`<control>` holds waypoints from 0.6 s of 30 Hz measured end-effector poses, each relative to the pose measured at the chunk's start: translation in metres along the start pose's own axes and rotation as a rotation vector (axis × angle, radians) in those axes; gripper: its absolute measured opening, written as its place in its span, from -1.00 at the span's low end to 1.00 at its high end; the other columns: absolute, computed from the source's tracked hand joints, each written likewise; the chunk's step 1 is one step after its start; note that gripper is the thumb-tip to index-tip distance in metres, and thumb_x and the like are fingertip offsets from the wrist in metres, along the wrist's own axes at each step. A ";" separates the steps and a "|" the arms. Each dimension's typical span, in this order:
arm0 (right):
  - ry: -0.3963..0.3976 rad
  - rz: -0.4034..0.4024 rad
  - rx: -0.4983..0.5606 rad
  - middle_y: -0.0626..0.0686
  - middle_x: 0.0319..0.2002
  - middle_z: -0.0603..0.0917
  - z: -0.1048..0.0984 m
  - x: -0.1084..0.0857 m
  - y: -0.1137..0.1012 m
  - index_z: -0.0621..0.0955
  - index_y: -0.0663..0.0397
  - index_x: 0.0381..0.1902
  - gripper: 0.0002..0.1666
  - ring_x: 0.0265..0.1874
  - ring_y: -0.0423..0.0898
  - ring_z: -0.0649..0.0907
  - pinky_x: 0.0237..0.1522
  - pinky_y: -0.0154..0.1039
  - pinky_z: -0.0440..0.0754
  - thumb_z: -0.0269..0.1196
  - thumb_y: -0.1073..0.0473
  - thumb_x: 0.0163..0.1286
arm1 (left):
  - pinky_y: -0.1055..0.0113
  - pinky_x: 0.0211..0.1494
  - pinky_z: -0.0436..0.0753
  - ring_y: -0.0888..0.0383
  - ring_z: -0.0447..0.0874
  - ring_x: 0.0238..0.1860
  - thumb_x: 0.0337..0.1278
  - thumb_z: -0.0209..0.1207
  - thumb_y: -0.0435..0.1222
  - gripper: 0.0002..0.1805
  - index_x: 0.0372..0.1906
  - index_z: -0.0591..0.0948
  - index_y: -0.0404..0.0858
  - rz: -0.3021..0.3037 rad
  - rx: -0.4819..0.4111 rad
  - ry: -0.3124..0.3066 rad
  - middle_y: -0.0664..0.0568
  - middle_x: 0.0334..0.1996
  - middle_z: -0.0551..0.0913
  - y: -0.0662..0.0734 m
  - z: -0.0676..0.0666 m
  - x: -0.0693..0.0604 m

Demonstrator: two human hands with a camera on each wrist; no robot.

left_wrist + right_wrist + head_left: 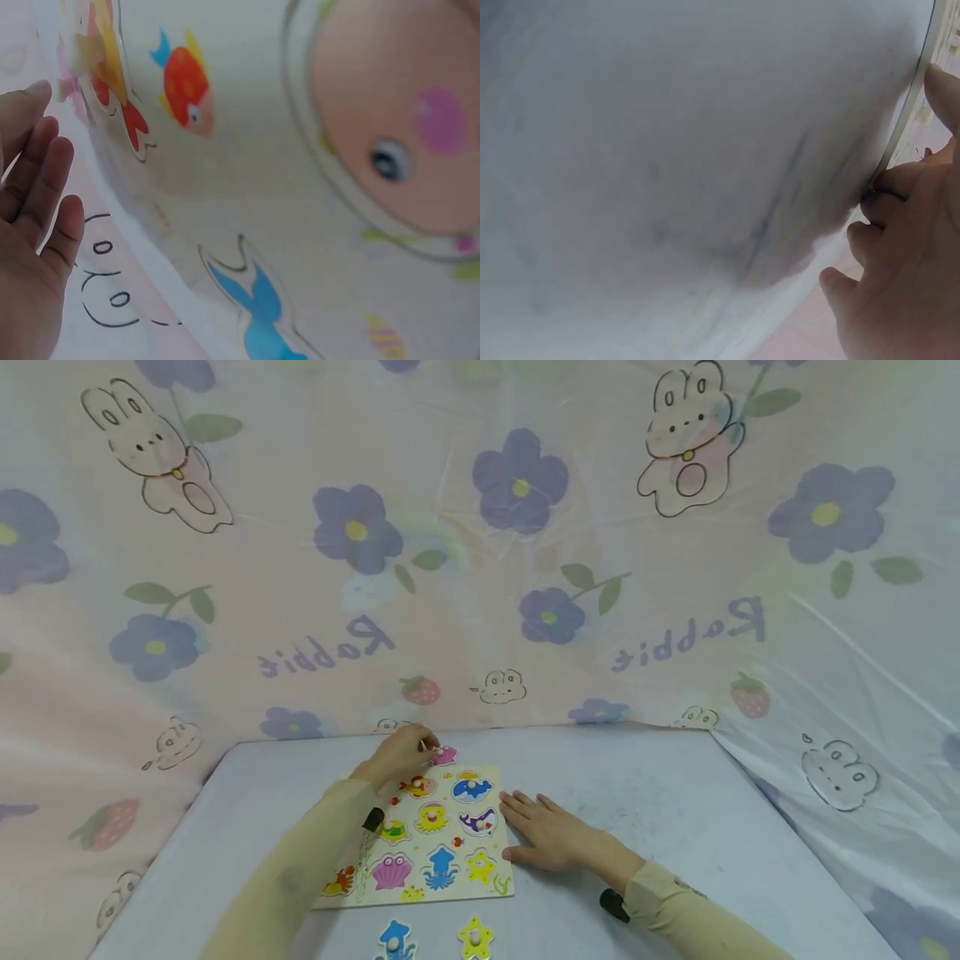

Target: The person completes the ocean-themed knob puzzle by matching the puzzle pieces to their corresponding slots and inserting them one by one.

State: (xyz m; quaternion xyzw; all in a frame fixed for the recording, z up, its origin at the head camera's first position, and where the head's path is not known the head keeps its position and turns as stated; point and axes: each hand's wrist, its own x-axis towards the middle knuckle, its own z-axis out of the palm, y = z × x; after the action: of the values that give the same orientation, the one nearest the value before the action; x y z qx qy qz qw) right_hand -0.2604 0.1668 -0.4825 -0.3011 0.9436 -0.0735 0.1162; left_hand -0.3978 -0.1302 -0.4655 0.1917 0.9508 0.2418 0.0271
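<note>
A wooden peg puzzle board point(450, 843) with sea-animal pictures lies on the table. Just past its far edge is a pink shell piece point(445, 757) with a small knob. My left hand point(401, 752) is beside that piece. In the left wrist view, the fingers point(45, 165) are loosely bent, their tips close to the knob with a slight gap. My right hand point(551, 835) lies flat with spread fingers along the board's right edge, fingertips and thumb touching it. The right wrist view shows those fingers point(900, 180) against the board's side.
Knobbed pieces sit in the board, among them a blue whale point(471, 790), a fish point(417, 787) and a crab point(340, 882). Nearer the front lie a loose blue squid piece point(394, 941) and a yellow starfish piece point(476, 939). A patterned curtain point(450, 568) hangs behind the white table point(637, 777).
</note>
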 end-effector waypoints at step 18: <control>-0.014 0.004 -0.003 0.02 0.66 0.10 0.000 0.001 0.000 0.20 0.06 0.64 -0.01 0.63 0.06 0.10 0.58 0.18 0.02 0.10 -0.40 0.52 | 0.20 -0.03 0.61 0.13 0.56 -0.22 0.44 0.29 -0.22 -0.87 -0.04 0.73 -0.14 -0.045 -0.002 -0.045 0.12 -0.22 0.61 0.001 0.009 0.011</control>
State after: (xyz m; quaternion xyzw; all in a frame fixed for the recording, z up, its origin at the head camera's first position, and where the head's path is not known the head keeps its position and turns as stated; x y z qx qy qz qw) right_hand -0.2616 0.1662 -0.4825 -0.3000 0.9435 -0.0697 0.1222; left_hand -0.4065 -0.1210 -0.4719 0.1755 0.9539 0.2374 0.0543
